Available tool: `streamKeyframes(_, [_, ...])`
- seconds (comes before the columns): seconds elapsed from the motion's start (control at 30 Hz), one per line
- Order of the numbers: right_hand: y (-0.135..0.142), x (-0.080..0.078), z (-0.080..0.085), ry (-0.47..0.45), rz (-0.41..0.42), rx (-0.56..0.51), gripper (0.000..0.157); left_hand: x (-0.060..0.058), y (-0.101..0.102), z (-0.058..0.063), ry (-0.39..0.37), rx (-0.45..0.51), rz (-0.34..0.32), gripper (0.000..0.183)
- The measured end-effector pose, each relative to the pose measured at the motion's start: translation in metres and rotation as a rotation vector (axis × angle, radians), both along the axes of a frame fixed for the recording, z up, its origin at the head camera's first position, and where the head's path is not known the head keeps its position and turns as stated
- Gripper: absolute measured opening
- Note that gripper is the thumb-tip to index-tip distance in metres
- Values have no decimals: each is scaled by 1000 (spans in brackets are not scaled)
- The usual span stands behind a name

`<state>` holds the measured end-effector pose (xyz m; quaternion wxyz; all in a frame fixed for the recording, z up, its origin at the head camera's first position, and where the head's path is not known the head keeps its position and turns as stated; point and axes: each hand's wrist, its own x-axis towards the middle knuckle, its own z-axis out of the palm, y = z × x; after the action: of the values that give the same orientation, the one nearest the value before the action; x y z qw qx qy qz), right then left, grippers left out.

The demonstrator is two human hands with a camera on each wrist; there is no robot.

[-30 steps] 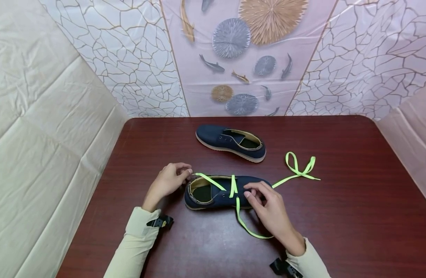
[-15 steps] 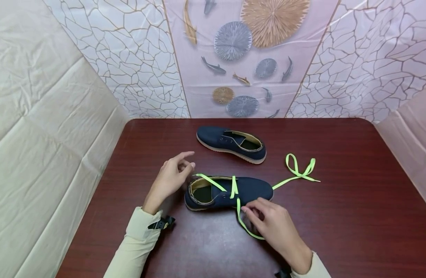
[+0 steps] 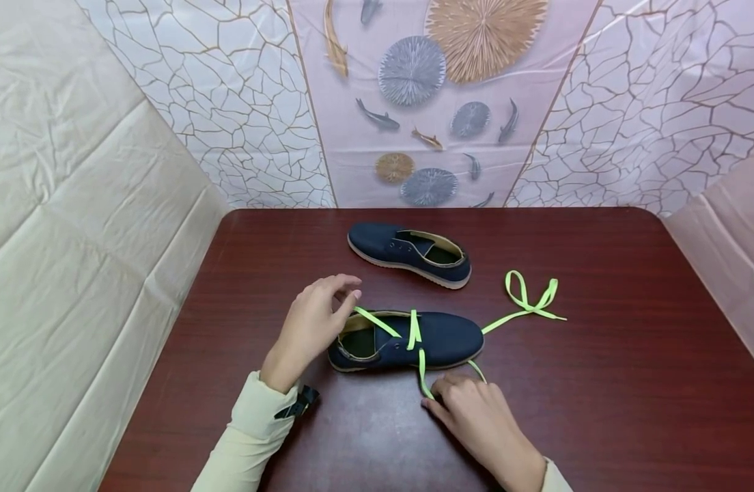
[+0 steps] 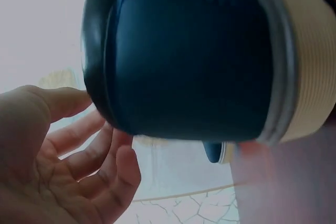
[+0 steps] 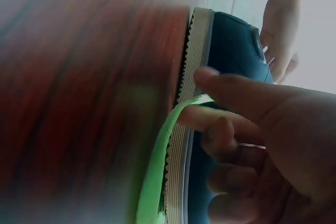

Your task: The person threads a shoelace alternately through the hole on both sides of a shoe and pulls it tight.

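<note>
A patterned cloth backdrop [image 3: 358,184] hangs behind a dark red-brown table [image 3: 623,383], on which two navy shoes stand upright. The near shoe [image 3: 451,335] sits between the person's hands, sole on the tabletop, heel toward the left hand and toe pointing right; the far shoe [image 3: 408,258] stands behind it, apart, with its toe pointing left. The left hand [image 3: 311,324] is over the near shoe's heel, fingers loosely bent and thumb apart from them, at the upper end of the lime lace [image 3: 416,329]; whether it touches that end cannot be told. The right hand [image 3: 477,415] is low in front of the same shoe, holding the lace's lower strand between thumb and curled fingers. A black strap [image 3: 298,402] circles the left wrist. Beyond the toe, a looped lime cord [image 3: 526,303] lies on the tabletop.
</note>
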<state>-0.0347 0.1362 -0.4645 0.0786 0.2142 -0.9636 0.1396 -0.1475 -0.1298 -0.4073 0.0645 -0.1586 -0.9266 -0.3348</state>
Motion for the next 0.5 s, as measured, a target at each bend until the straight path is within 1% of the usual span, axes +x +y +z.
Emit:
streamKeyframes(0.13, [0,1,-2,56,30,1,27,10,6,-1,86,-47,7,19])
streamKeyframes(0.23, [3,3,1,100,32,22,26,18,10,-1,178,-61,-6,15])
streamKeyframes(0.33, [7,6,6,179,36,26,25,26,15,-1,279,-72,-40,11])
streamKeyframes(0.4, [10,8,10,233,44,10,22,31,19,-1,341,-75,-71,8])
streamKeyframes(0.5, [14,11,17,294,60,-20,13,39,26,-3,426,-75,-127,9])
